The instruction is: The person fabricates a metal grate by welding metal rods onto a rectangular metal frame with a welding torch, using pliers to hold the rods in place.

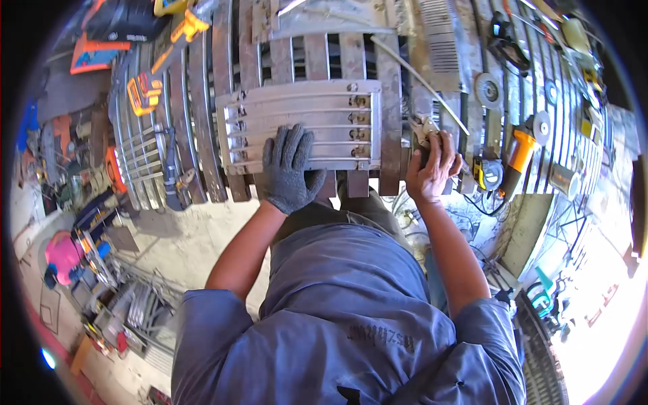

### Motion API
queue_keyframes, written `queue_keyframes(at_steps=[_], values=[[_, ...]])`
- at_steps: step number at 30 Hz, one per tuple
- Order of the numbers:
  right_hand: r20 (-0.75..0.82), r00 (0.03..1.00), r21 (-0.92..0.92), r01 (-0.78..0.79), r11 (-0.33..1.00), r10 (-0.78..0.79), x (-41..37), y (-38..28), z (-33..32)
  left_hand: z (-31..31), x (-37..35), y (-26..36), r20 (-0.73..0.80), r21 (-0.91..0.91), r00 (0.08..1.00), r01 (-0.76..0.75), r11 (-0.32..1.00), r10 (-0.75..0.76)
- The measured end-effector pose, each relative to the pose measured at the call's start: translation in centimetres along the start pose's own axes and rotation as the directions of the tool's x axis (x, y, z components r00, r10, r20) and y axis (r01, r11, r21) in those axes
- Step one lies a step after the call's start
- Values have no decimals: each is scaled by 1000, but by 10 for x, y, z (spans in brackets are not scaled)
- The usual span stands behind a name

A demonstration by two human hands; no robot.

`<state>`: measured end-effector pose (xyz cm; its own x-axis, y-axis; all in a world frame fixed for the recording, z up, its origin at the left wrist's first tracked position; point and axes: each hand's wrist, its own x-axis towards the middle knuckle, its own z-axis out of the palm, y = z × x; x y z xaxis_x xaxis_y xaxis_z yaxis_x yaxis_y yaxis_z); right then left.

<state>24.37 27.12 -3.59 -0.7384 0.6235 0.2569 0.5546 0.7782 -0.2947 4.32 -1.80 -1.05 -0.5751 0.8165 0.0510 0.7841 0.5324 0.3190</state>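
Observation:
A rectangular metal frame with several parallel slats (270,121) lies flat on the slatted workbench; joints along both short sides show dark, scorched-looking marks. My left hand (290,169), in a dark grey work glove, rests on its near edge with the fingers stretched over the slats. To the right of the frame, my bare right hand (435,165) curls around the dark lower part of a clamp-like metal tool (424,127). Its jaws show beyond my fingers, while the grip is mostly hidden. A thin metal rod (418,77) lies slantwise just past that hand.
The bench (198,121) has gaps between its bars. An angle grinder (523,152), a tape measure (487,173) and a grinding disc (488,90) lie right. Yellow clamps (144,93) sit left. Cables hang below the right edge; metal scraps (145,307) litter the floor.

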Motion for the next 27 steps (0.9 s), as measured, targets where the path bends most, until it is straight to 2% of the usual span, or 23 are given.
queue_keyframes(at_steps=[9,14,27], values=[[-19,998,-16,62,998,-62,3,0,4,8,2,-4,-14,-34,999,45,998,-46],[-24,996,-55,82,995,-83,1,5,7,19,-7,-7,-82,24,997,-10,1000,12],[-16,1000,-69,-3,998,2,-2,-2,10,23,-9,-12,-67,31,997,-34,999,36]])
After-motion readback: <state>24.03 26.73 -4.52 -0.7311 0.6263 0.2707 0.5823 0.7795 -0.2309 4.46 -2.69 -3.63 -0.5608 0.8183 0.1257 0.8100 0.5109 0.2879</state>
